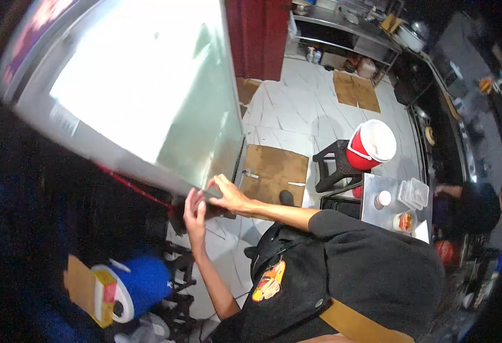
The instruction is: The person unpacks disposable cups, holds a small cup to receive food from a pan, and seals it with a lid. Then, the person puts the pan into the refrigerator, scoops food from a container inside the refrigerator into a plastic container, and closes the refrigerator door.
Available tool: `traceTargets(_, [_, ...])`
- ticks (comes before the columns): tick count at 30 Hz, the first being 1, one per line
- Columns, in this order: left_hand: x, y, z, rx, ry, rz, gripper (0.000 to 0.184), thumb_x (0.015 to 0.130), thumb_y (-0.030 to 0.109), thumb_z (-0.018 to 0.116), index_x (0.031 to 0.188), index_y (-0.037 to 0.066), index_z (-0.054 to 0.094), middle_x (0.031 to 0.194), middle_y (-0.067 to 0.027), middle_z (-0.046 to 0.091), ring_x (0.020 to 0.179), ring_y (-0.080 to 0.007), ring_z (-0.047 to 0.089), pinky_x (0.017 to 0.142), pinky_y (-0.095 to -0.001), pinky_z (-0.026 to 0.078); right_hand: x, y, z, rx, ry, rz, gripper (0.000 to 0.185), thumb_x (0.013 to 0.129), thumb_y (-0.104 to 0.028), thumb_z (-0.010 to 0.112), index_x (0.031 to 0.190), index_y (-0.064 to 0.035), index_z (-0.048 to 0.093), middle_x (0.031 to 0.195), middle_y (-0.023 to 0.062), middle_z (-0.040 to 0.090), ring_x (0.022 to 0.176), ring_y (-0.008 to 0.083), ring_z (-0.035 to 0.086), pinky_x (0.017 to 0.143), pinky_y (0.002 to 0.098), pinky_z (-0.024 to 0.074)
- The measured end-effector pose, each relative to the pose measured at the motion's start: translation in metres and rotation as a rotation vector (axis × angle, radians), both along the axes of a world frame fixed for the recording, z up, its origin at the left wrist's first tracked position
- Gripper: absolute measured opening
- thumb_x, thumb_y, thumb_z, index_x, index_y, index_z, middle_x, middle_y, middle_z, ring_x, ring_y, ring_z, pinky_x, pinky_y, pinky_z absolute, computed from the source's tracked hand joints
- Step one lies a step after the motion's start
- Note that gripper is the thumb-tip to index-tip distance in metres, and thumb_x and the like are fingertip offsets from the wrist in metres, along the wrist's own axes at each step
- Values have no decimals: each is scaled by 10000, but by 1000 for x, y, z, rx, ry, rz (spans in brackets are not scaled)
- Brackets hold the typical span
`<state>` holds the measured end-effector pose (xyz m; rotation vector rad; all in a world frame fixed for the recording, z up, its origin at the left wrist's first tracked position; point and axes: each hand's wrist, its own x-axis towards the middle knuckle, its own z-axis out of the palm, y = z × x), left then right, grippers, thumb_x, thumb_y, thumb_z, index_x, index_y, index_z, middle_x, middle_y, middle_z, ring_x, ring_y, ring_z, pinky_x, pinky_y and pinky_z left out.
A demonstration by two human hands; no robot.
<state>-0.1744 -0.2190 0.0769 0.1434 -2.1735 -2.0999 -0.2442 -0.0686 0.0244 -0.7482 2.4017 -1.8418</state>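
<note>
A tall, glass-fronted cabinet (196, 126), like a display fridge, fills the upper left with bright light behind its pane. Both hands meet at its lower corner. My right hand (229, 195) has its fingers bent around a small dark piece (211, 192) at that corner; whether this is loose or part of the cabinet is unclear. Close beside it, my left hand (196, 216) points upward, fingers stretched and apart, fingertips at the cabinet's lower edge. A barcode label (64, 122) sticks to the frame.
A red cooler jug (360, 150) stands on a black stool (331, 164). Beside it, a steel table (371, 197) bears plastic tubs (414, 193). Cardboard (279, 168) lies on the floor. At lower left are a blue cooler (148, 286) and a yellow box (103, 297). Another person (471, 208) is at right.
</note>
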Motion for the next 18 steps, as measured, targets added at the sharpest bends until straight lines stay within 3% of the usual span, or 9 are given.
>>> traceTargets(2, [-10,6,5,-23,-8,-53,425,957,163,550,1336,-7,459,1220,-136,581,1102,-200,565,979,-314,423,-10,27,13,-60,-69,81,348,773,-242,689,1058,-68,590,978,103,516,935,225,541,792,364,467])
traceTargets(4, [-29,27,14,-48,-43,-66,416,964,192,544,1320,-9,465,1189,-125,592,1068,-192,577,958,-310,432,-27,51,60,-298,-74,232,293,745,-151,705,1011,-54,632,967,93,601,944,209,592,858,347,472])
traceTargets(5, [-40,36,0,65,-2,-87,408,963,197,550,1308,-8,475,1166,-119,599,1049,-192,584,947,-313,438,-36,69,101,-304,-160,472,294,734,-87,703,1021,-57,650,994,103,627,951,199,613,895,334,466])
traceTargets(6, [-60,48,-12,178,35,-114,400,963,203,555,1297,-7,485,1143,-113,606,1030,-193,590,936,-315,444,-45,75,128,-426,121,676,345,700,-89,728,1036,-61,659,971,96,648,936,202,624,876,345,479])
traceTargets(8, [-118,82,-14,-40,-94,-239,345,967,206,553,1260,27,520,1122,-91,614,1002,-189,602,883,-311,467,-66,92,186,-566,334,949,337,714,-92,719,1043,-57,654,979,97,648,940,201,623,876,342,479])
traceTargets(10, [-168,137,-2,-20,-123,-283,327,969,194,547,1252,31,532,1108,-88,621,970,-179,611,865,-310,474,-90,106,229,-641,455,1122,329,729,-94,709,1051,-53,649,988,98,648,943,199,622,876,338,479])
traceTargets(18, [-338,279,36,-11,8,-553,330,966,191,555,1226,-10,536,1095,-110,629,976,-194,614,887,-316,470,-211,166,287,-653,562,1227,301,787,-103,669,1079,-38,629,1023,101,647,958,195,618,874,324,477])
